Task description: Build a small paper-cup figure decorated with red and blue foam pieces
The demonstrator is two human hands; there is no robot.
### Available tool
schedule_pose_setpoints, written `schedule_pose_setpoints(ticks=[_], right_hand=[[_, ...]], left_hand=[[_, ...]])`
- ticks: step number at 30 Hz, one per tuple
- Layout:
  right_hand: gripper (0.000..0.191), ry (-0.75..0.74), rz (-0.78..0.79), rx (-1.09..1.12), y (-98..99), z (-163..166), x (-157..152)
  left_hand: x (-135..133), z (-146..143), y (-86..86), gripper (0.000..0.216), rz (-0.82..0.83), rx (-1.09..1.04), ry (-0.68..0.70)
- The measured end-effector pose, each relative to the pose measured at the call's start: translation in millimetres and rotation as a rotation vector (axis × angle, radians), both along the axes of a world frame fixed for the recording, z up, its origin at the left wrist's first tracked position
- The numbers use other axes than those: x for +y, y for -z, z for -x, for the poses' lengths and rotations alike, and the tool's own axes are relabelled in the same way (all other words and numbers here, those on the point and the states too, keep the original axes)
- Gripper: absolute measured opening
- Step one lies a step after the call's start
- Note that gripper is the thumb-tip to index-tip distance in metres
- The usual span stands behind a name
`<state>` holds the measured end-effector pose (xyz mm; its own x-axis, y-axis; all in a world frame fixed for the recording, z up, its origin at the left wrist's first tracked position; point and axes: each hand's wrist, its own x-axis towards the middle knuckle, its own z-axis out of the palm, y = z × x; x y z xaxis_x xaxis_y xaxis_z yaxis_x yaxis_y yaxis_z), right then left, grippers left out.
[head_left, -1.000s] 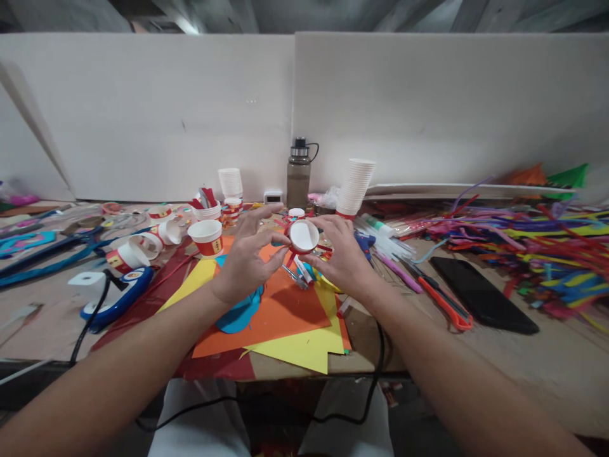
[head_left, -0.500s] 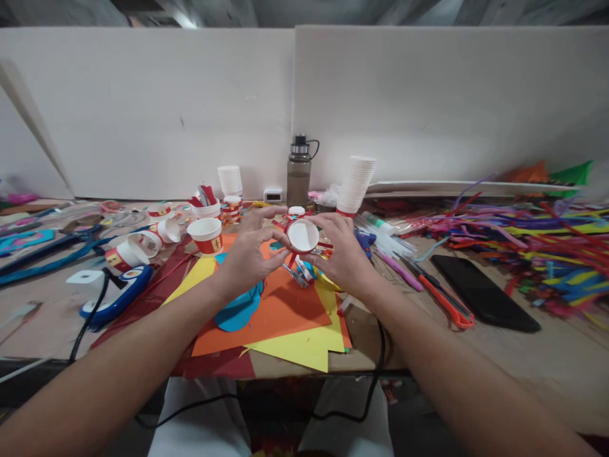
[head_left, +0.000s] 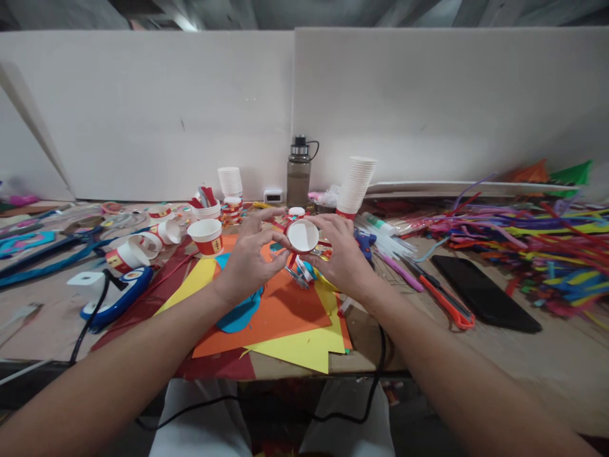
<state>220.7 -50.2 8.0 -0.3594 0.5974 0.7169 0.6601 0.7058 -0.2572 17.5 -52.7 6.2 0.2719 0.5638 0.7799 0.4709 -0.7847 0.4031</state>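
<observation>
Between my two hands is a small paper cup (head_left: 303,237), its round white end turned toward me and red strips sticking out around its side. The fingers of my left hand (head_left: 252,257) are curled against the cup's left side, thumb low. My right hand (head_left: 341,255) grips the opposite side, with its thumb near the lower rim. Below the cup, scissors (head_left: 299,277) rest on orange paper (head_left: 285,317). Blue paper (head_left: 240,312) lies partly under my left wrist, and yellow paper (head_left: 304,352) pokes out beneath the orange sheet.
A red-and-white cup (head_left: 207,238) stands left of my hands. Behind are a water bottle (head_left: 299,178) and a tall cup stack (head_left: 356,184). To the right lie a box cutter (head_left: 447,301), a phone (head_left: 485,292) and pipe cleaners (head_left: 547,241); a blue power strip (head_left: 117,301) is at left.
Both hands stay nearly in place around the cup. The red strips beside it have shifted slightly toward my fingers; the view has barely moved.
</observation>
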Motion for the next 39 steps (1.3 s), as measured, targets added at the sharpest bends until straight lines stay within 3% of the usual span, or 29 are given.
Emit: schedule_pose_setpoints(ticks=[39], right_hand=[[0.046,0.031,0.068,0.184,0.7,15,-7]], left_hand=[[-7,-8,-0.6,0.02,-0.09,-0.058,-0.028]])
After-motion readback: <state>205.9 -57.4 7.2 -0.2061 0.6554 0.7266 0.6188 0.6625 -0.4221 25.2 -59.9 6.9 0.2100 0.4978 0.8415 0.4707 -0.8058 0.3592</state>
